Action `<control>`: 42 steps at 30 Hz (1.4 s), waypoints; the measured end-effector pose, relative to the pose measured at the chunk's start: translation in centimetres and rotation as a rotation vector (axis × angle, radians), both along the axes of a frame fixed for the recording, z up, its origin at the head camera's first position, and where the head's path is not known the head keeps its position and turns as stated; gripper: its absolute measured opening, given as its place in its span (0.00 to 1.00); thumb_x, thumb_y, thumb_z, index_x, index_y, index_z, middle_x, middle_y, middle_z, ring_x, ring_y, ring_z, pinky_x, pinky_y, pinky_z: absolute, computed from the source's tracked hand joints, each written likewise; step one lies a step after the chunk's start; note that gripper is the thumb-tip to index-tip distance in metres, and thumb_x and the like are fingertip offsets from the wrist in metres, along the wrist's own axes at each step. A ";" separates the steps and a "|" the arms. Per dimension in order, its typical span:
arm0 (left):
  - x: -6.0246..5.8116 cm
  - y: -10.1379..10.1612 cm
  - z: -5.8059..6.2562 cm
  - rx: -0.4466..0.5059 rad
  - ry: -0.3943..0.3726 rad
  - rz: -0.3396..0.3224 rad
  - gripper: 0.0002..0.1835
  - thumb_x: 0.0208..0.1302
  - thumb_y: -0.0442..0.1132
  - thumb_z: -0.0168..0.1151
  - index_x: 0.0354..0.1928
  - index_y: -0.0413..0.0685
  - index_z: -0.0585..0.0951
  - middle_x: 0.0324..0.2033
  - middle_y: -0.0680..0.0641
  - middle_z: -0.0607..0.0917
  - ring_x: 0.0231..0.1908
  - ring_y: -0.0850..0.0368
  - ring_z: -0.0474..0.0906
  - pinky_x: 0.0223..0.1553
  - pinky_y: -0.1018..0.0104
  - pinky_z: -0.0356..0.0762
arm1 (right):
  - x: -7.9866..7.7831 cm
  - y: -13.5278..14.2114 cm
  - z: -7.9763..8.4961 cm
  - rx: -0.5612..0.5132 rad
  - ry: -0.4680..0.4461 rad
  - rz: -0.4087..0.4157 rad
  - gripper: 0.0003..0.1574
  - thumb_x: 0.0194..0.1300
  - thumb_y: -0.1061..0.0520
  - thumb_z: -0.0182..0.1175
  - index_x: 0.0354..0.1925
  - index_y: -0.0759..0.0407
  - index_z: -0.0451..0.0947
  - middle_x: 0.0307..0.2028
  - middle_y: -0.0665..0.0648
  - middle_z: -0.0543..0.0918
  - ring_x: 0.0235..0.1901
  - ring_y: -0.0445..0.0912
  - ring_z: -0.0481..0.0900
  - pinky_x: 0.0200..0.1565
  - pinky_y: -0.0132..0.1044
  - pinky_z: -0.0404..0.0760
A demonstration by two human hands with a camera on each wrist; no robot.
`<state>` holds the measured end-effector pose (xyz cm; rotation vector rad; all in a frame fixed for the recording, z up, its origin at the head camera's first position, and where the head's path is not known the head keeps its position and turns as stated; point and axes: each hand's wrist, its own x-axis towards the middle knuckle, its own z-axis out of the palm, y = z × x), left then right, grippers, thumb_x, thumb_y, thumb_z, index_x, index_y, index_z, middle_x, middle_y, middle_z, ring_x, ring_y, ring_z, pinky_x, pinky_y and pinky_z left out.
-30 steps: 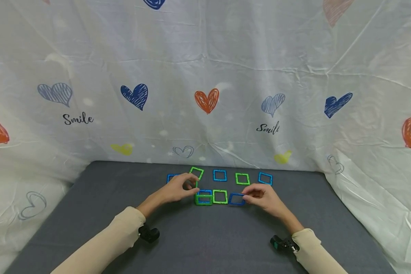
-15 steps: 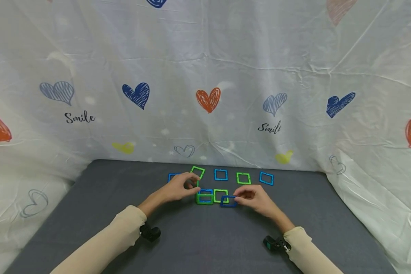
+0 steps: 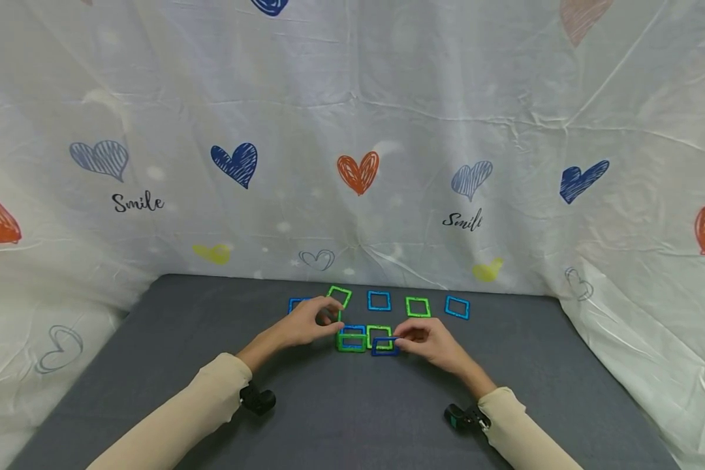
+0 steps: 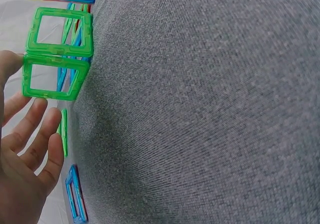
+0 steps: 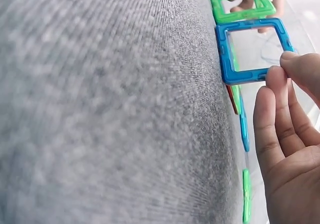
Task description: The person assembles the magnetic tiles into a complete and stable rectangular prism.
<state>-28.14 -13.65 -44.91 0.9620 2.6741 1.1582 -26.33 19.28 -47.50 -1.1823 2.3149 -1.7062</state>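
Pale fabric (image 3: 294,85), printed with hearts and the word "Smile", hangs behind a dark grey tabletop (image 3: 352,418) that we look down on. Starting at the fingers of the right hand (image 3: 435,341), we see thumb and fingertips pinching the edge of a dark blue frame (image 5: 245,77), square, hollow and held roughly upright. On the left hand (image 3: 301,322), thumb and forefinger curl to the edge of a green side frame (image 4: 50,93) and hold it, the other fingers loosely spread (how firm that hold is, we cannot tell). This side frame meets a green front frame (image 4: 61,49) at a corner, both standing upright. Just beside the front frame is the dark blue frame; whether the two touch, we cannot tell.

Behind the front frame lies a flat blue frame (image 3: 352,326), and to its right a flat green frame (image 3: 379,327), partly covered by the dark blue frame. Farther back we find a loose row: a half-hidden blue frame (image 3: 298,299), an angled green frame (image 3: 339,288), a middle blue frame (image 3: 378,309), another green frame (image 3: 417,316) and a far-right blue frame (image 3: 457,315). Both arms wear cream sleeves (image 3: 179,411).
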 end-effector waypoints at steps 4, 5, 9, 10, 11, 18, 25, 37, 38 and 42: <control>0.0 0.0 -0.1 0.001 -0.006 0.003 0.23 0.73 0.46 0.64 0.62 0.39 0.78 0.50 0.46 0.82 0.43 0.54 0.82 0.45 0.57 0.80 | -0.3 0.0 -0.4 0.005 0.000 -0.001 0.09 0.67 0.71 0.65 0.46 0.67 0.84 0.36 0.62 0.86 0.31 0.58 0.84 0.32 0.40 0.84; 0.0 0.0 -0.1 0.001 -0.009 0.003 0.23 0.73 0.46 0.65 0.62 0.39 0.78 0.50 0.46 0.82 0.44 0.54 0.82 0.45 0.57 0.80 | -0.4 0.0 -0.4 0.004 0.001 0.000 0.09 0.67 0.71 0.65 0.46 0.66 0.84 0.36 0.62 0.86 0.31 0.57 0.84 0.32 0.40 0.84; 0.0 0.0 -0.1 0.004 -0.014 0.004 0.23 0.73 0.46 0.65 0.62 0.39 0.78 0.50 0.46 0.82 0.44 0.54 0.82 0.45 0.57 0.80 | -0.4 -0.1 -0.4 0.007 0.000 -0.001 0.08 0.68 0.69 0.66 0.46 0.66 0.85 0.36 0.60 0.86 0.31 0.55 0.84 0.32 0.40 0.84; 0.0 0.0 -0.1 0.005 -0.013 0.004 0.23 0.73 0.46 0.65 0.62 0.39 0.78 0.50 0.46 0.82 0.44 0.54 0.82 0.45 0.57 0.80 | -0.4 -0.2 -0.3 0.008 -0.003 -0.003 0.08 0.68 0.69 0.66 0.46 0.66 0.85 0.36 0.60 0.86 0.31 0.55 0.84 0.32 0.40 0.84; 0.0 0.0 -0.1 0.005 -0.011 0.004 0.23 0.73 0.46 0.65 0.62 0.39 0.78 0.50 0.46 0.82 0.43 0.54 0.82 0.45 0.57 0.80 | -0.4 -0.2 -0.3 0.011 -0.005 -0.005 0.08 0.68 0.69 0.65 0.46 0.66 0.85 0.36 0.60 0.86 0.31 0.55 0.84 0.33 0.40 0.84; -0.1 0.0 -0.1 0.005 -0.006 0.004 0.23 0.73 0.46 0.65 0.62 0.39 0.78 0.50 0.46 0.82 0.43 0.55 0.82 0.45 0.57 0.80 | -0.5 -0.4 -0.3 0.022 -0.001 -0.019 0.09 0.66 0.74 0.64 0.45 0.71 0.83 0.36 0.64 0.85 0.31 0.57 0.83 0.33 0.38 0.84; -0.2 0.0 -0.2 0.000 0.001 0.004 0.23 0.73 0.46 0.65 0.62 0.39 0.78 0.50 0.45 0.82 0.43 0.54 0.82 0.44 0.58 0.80 | -0.5 -0.5 -0.4 0.025 -0.023 -0.020 0.09 0.66 0.75 0.63 0.45 0.72 0.83 0.36 0.66 0.85 0.31 0.60 0.83 0.32 0.38 0.83; -0.1 0.0 -0.2 0.003 -0.008 0.009 0.23 0.73 0.46 0.65 0.62 0.39 0.78 0.50 0.45 0.82 0.44 0.54 0.82 0.45 0.57 0.80 | -0.3 -0.8 0.0 0.036 -0.065 -0.024 0.08 0.68 0.67 0.66 0.46 0.66 0.85 0.38 0.59 0.86 0.33 0.57 0.84 0.34 0.39 0.84; -0.1 0.0 -0.2 0.002 -0.008 0.009 0.23 0.73 0.46 0.65 0.62 0.39 0.78 0.50 0.45 0.82 0.44 0.54 0.82 0.45 0.56 0.80 | -0.3 -0.8 0.0 0.036 -0.065 -0.023 0.08 0.68 0.67 0.66 0.46 0.66 0.85 0.38 0.59 0.86 0.33 0.57 0.84 0.34 0.39 0.84; -0.1 0.0 -0.1 0.001 -0.002 0.006 0.23 0.73 0.46 0.65 0.62 0.39 0.78 0.50 0.45 0.82 0.44 0.53 0.82 0.45 0.56 0.80 | -0.4 -0.8 -0.1 0.031 -0.057 -0.016 0.08 0.68 0.69 0.66 0.46 0.66 0.85 0.37 0.60 0.86 0.32 0.59 0.83 0.33 0.39 0.84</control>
